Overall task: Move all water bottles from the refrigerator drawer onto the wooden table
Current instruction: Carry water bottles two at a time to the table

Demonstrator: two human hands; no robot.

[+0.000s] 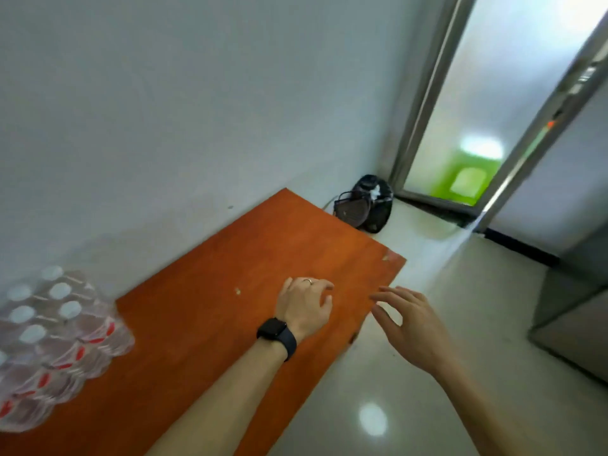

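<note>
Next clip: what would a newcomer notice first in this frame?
The bright orange wooden table runs diagonally through the middle. A tight cluster of water bottles stands on its left end. The left hand, with a black watch, and the right hand are empty at its right edge.

Clear water bottles (56,340) with white caps and red labels stand upright, bunched tightly in clear wrap, at the near-left end of the orange-brown wooden counter (230,324).
</note>
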